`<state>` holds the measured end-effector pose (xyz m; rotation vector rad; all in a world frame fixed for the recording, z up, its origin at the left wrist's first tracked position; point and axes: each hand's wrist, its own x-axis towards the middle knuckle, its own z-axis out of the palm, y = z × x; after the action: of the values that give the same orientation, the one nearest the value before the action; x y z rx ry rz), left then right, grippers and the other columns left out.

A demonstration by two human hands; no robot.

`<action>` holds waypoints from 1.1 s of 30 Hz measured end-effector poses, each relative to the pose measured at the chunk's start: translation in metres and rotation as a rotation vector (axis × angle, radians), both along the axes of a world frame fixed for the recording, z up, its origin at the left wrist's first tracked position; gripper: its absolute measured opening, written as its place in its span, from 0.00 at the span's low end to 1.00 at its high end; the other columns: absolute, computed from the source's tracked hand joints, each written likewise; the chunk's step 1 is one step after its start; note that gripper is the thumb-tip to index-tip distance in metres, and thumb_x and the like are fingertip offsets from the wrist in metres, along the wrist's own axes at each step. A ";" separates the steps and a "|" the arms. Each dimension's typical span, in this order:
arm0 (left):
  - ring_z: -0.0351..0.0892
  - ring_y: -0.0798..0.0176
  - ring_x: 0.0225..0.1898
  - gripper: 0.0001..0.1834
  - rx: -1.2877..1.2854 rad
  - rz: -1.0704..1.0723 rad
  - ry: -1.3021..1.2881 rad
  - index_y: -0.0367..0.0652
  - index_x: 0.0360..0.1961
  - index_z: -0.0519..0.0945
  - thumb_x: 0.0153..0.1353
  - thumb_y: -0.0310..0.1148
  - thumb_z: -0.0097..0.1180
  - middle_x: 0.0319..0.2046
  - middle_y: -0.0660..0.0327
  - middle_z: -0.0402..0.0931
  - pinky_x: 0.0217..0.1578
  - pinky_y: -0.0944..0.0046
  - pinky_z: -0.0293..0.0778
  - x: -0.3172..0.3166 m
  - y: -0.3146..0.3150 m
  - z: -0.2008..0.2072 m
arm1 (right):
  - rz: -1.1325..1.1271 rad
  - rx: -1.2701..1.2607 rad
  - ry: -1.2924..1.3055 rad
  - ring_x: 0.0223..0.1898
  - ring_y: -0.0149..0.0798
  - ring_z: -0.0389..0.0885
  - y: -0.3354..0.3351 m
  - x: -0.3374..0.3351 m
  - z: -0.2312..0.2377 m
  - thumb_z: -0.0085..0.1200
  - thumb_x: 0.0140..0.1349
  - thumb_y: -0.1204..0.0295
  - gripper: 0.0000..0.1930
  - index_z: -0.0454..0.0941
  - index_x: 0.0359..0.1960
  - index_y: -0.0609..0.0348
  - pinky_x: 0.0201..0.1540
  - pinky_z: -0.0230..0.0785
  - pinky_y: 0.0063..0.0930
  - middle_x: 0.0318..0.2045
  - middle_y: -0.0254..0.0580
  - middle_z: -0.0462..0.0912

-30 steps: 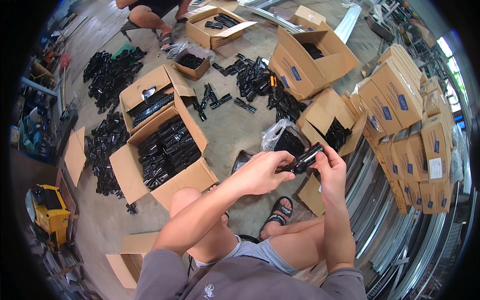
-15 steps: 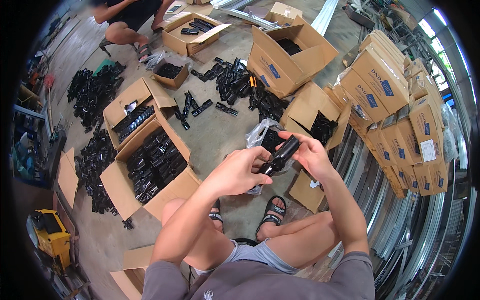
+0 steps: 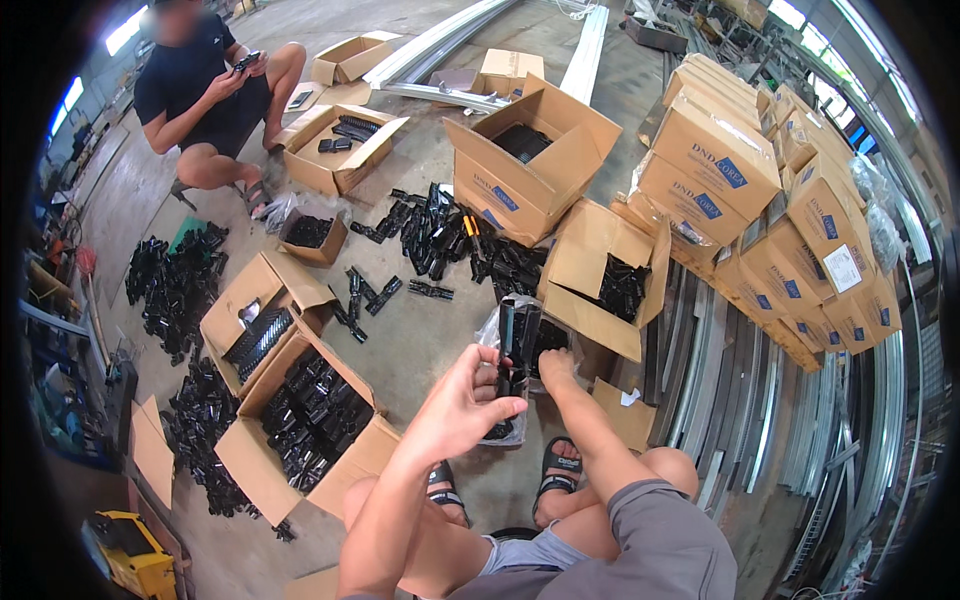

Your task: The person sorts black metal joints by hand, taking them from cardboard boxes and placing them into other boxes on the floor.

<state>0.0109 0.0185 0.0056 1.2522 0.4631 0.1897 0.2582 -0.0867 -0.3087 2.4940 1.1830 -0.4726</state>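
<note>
A: Where is the black channel-shaped part (image 3: 517, 340)?
B: In the left hand (image 3: 468, 400), raised in front of the person's knees; it stands nearly upright, its open side showing a long hollow; the thumb and fingers are clamped on its lower end.
A: And the right hand (image 3: 556, 368)?
B: It is just beside that part, lowered toward small black pieces (image 3: 549, 336) that lie in clear plastic (image 3: 488, 333); its fingertips are hidden, so I cannot tell whether they are together, apart or gripping something.
A: What lies around the hands?
B: To the left, an open carton (image 3: 350, 488) full of short black fittings (image 3: 312, 420); touching it behind, another carton (image 3: 218, 318) with ribbed black strips (image 3: 262, 335); farther left, loose heaps of black fittings spread over the concrete floor (image 3: 408, 330).
A: And ahead?
B: A larger heap (image 3: 430, 230) with an orange piece (image 3: 471, 227) in it; beside that, a tall open carton (image 3: 500, 205); nearer, a wide-flapped carton (image 3: 577, 245) holding more black parts.
A: Farther off?
B: Sealed cartons (image 3: 715, 170) stacked on the right; long metal profiles (image 3: 745, 400) in front of them; at upper left a seated co-worker (image 3: 195, 75), both hands at a small dark object (image 3: 246, 62).
</note>
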 end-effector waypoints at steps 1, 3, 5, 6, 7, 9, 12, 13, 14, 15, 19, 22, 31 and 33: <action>0.79 0.71 0.44 0.27 0.010 0.004 0.007 0.37 0.55 0.65 0.58 0.18 0.65 0.45 0.56 0.81 0.43 0.70 0.77 -0.001 0.000 0.000 | 0.000 -0.009 0.016 0.53 0.49 0.82 0.002 -0.001 0.001 0.51 0.63 0.73 0.12 0.87 0.42 0.55 0.54 0.72 0.44 0.47 0.48 0.86; 0.80 0.70 0.45 0.28 0.032 0.011 0.019 0.37 0.57 0.64 0.59 0.18 0.65 0.45 0.55 0.81 0.42 0.69 0.77 -0.004 0.000 0.002 | -0.015 -0.001 0.061 0.54 0.49 0.81 0.002 -0.007 0.003 0.54 0.62 0.73 0.12 0.87 0.43 0.56 0.56 0.71 0.45 0.47 0.49 0.86; 0.83 0.67 0.45 0.31 0.169 0.059 0.086 0.38 0.59 0.65 0.57 0.19 0.66 0.44 0.54 0.82 0.42 0.67 0.78 -0.002 -0.003 0.013 | -0.045 0.036 0.094 0.55 0.50 0.82 -0.001 -0.005 0.005 0.57 0.58 0.74 0.12 0.86 0.43 0.57 0.58 0.71 0.45 0.47 0.50 0.86; 0.84 0.65 0.45 0.33 0.237 0.085 0.119 0.39 0.60 0.65 0.56 0.19 0.67 0.43 0.53 0.83 0.42 0.66 0.79 -0.001 -0.004 0.017 | -0.062 0.038 0.093 0.55 0.51 0.82 -0.003 -0.006 0.006 0.58 0.58 0.74 0.13 0.86 0.44 0.57 0.59 0.70 0.45 0.47 0.51 0.86; 0.85 0.62 0.44 0.34 0.389 0.083 0.164 0.40 0.61 0.65 0.55 0.20 0.68 0.42 0.52 0.83 0.42 0.64 0.79 0.000 -0.004 0.017 | -0.076 0.038 0.093 0.55 0.51 0.82 -0.005 -0.008 0.005 0.58 0.58 0.74 0.13 0.86 0.45 0.57 0.60 0.70 0.46 0.47 0.51 0.86; 0.87 0.57 0.43 0.36 0.690 0.083 0.254 0.43 0.62 0.67 0.52 0.22 0.70 0.41 0.50 0.84 0.42 0.61 0.79 0.002 -0.005 0.011 | -0.110 0.038 0.100 0.55 0.52 0.82 -0.006 -0.004 0.005 0.59 0.57 0.75 0.15 0.85 0.47 0.58 0.61 0.68 0.45 0.47 0.52 0.86; 0.86 0.47 0.45 0.34 0.763 0.111 0.261 0.44 0.58 0.73 0.48 0.25 0.72 0.41 0.48 0.85 0.45 0.55 0.78 0.002 -0.005 0.006 | -0.170 0.058 0.126 0.56 0.54 0.80 -0.006 -0.008 0.010 0.56 0.58 0.76 0.15 0.84 0.48 0.59 0.62 0.67 0.47 0.50 0.53 0.84; 0.86 0.47 0.45 0.33 0.788 0.109 0.261 0.44 0.57 0.73 0.48 0.25 0.72 0.41 0.48 0.85 0.46 0.54 0.78 0.001 -0.006 0.008 | -0.184 0.089 0.130 0.57 0.54 0.79 -0.006 -0.011 0.013 0.54 0.60 0.76 0.14 0.85 0.47 0.59 0.61 0.67 0.48 0.51 0.53 0.84; 0.86 0.46 0.45 0.33 0.799 0.099 0.260 0.44 0.57 0.74 0.48 0.25 0.71 0.41 0.48 0.85 0.46 0.54 0.78 -0.001 -0.005 0.009 | -0.198 0.120 0.134 0.58 0.54 0.78 -0.006 -0.013 0.016 0.52 0.63 0.76 0.13 0.85 0.46 0.60 0.61 0.67 0.49 0.52 0.54 0.83; 0.85 0.45 0.45 0.32 0.811 0.090 0.258 0.44 0.57 0.74 0.48 0.25 0.71 0.41 0.48 0.85 0.46 0.53 0.77 -0.002 -0.005 0.011 | -0.186 0.136 0.160 0.58 0.55 0.78 -0.006 -0.013 0.019 0.52 0.62 0.77 0.13 0.85 0.46 0.61 0.61 0.67 0.49 0.52 0.55 0.83; 0.84 0.43 0.44 0.32 0.820 0.084 0.232 0.46 0.57 0.74 0.47 0.23 0.70 0.41 0.48 0.85 0.46 0.52 0.77 -0.005 -0.004 0.010 | -0.180 0.221 0.208 0.54 0.59 0.80 -0.009 -0.009 0.026 0.52 0.60 0.80 0.13 0.84 0.45 0.66 0.56 0.74 0.49 0.53 0.57 0.81; 0.83 0.41 0.44 0.33 0.890 0.056 0.221 0.47 0.58 0.73 0.48 0.24 0.69 0.41 0.48 0.85 0.45 0.51 0.77 0.002 -0.007 0.012 | -0.143 0.288 0.212 0.50 0.60 0.82 -0.021 0.015 0.012 0.53 0.58 0.81 0.11 0.84 0.41 0.64 0.52 0.76 0.50 0.52 0.58 0.81; 0.83 0.37 0.36 0.37 1.114 0.002 0.368 0.52 0.61 0.69 0.48 0.23 0.67 0.29 0.43 0.82 0.36 0.43 0.76 -0.010 -0.001 -0.003 | -0.049 1.162 0.724 0.40 0.32 0.87 0.019 -0.014 0.260 0.59 0.62 0.82 0.07 0.81 0.42 0.67 0.45 0.79 0.27 0.35 0.45 0.88; 0.83 0.37 0.35 0.37 1.120 -0.022 0.356 0.51 0.61 0.69 0.48 0.23 0.67 0.29 0.44 0.82 0.36 0.42 0.76 -0.011 -0.002 -0.005 | 0.034 1.276 0.698 0.39 0.34 0.87 0.010 -0.038 0.306 0.62 0.60 0.80 0.08 0.82 0.41 0.65 0.44 0.78 0.27 0.36 0.45 0.88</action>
<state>-0.0003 0.0167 0.0008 2.4104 0.6799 0.2144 0.2198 -0.0770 -0.0032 3.4253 2.3460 -0.7831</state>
